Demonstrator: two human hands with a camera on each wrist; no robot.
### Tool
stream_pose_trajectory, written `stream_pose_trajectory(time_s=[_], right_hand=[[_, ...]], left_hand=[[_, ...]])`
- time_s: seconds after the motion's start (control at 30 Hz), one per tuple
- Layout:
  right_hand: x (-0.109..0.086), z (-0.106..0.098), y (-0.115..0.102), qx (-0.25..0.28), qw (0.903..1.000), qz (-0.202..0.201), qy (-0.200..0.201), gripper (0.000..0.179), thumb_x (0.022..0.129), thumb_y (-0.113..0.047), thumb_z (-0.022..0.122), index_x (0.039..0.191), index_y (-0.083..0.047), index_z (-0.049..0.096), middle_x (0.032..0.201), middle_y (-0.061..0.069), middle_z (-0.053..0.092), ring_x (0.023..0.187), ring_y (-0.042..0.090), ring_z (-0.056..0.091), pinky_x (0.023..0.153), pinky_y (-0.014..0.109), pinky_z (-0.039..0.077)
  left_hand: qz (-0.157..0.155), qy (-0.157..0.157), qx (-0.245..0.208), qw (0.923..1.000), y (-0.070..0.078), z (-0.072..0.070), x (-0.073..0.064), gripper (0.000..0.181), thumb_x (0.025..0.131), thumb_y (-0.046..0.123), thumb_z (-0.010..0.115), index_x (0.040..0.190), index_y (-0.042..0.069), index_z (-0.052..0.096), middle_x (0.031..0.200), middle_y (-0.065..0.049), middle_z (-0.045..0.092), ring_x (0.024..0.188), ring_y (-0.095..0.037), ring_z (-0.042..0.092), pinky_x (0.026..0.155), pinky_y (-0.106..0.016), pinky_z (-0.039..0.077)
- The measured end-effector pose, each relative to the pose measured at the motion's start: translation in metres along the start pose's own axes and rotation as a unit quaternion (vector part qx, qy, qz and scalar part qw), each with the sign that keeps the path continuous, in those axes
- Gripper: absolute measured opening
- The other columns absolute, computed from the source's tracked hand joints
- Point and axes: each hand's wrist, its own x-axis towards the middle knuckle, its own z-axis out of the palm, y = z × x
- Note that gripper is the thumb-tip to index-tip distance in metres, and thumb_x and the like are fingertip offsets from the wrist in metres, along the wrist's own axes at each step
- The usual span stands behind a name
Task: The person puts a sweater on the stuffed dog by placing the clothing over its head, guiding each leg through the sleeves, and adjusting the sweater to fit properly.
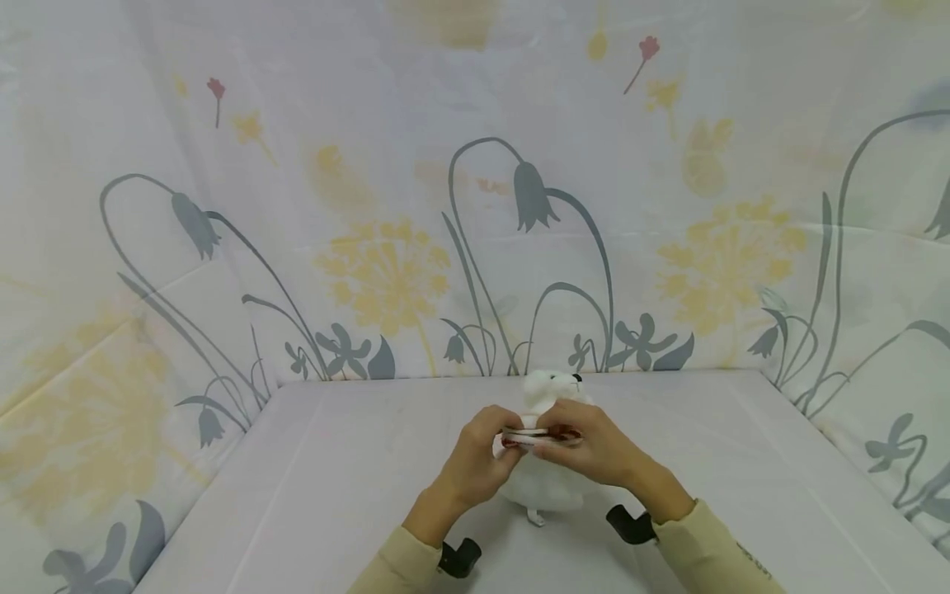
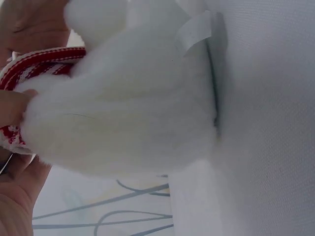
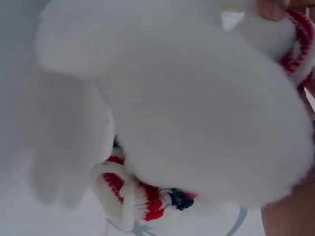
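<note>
A fluffy white plush toy (image 1: 542, 487) sits upright on the table, its head with a black nose turned to the right. At its neck is a red and white knitted band (image 2: 44, 59), bunched in folds. My left hand (image 1: 478, 458) pinches the band's left part between thumb and fingers. From the other side, my right hand (image 1: 594, 441) pinches it too, the fingertips of both hands close together behind the toy's neck. In the right wrist view, a small red and white knitted piece with dark blue bits (image 3: 152, 196) shows at the toy's far side, partly hidden by fur.
The toy stands on a white-covered table (image 1: 356, 487). A pale label (image 2: 194, 32) sticks out low on its back. Behind the table hangs a flower-printed curtain (image 1: 401, 181), which also runs along both sides. Black camera mounts (image 1: 460, 558) sit under the wrists.
</note>
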Motion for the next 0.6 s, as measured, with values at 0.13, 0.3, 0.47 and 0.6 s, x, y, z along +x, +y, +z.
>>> stream_pose_trajectory(time_s=[0.13,0.3,0.47,0.6], right_hand=[[0.002,-0.003,-0.005,0.02,0.9982,0.057,0.003,0.013,0.093,-0.006,0.059,0.094,-0.018,0.063,0.07,-0.008,0.056,0.06,0.005,0.05,0.053,0.023,0.044],[0.003,-0.008,-0.011,0.044,0.9886,0.138,-0.04,0.008,0.095,-0.017,0.059,0.102,-0.018,0.064,0.068,-0.006,0.062,0.058,0.007,0.06,0.055,0.027,0.051],[0.003,-0.012,-0.013,0.054,0.9854,0.147,-0.067,0.011,0.092,-0.018,0.064,0.102,-0.014,0.068,0.068,-0.004,0.063,0.058,0.008,0.061,0.055,0.027,0.051],[0.002,-0.013,-0.015,0.019,0.9878,0.132,-0.08,0.014,0.09,-0.015,0.067,0.103,-0.012,0.069,0.069,-0.009,0.061,0.059,0.004,0.057,0.055,0.024,0.05]], left_hand=[[0.004,-0.013,-0.009,0.9999,0.001,0.0,0.001,0.029,0.076,-0.005,0.074,0.096,0.008,0.057,0.092,0.0,0.058,0.086,-0.012,0.055,0.079,-0.019,0.046],[0.012,-0.033,-0.008,0.9993,0.004,0.002,0.002,0.027,0.078,-0.004,0.073,0.094,0.01,0.058,0.091,0.002,0.058,0.086,-0.011,0.054,0.079,-0.017,0.044],[0.007,-0.038,0.003,0.9992,0.008,0.005,0.001,0.028,0.077,-0.006,0.073,0.092,0.011,0.057,0.09,0.002,0.057,0.086,-0.011,0.052,0.077,-0.017,0.043],[-0.007,-0.049,0.01,0.9987,0.011,0.006,0.0,0.029,0.077,-0.008,0.072,0.091,0.011,0.056,0.091,0.002,0.056,0.087,-0.011,0.05,0.077,-0.017,0.043]])
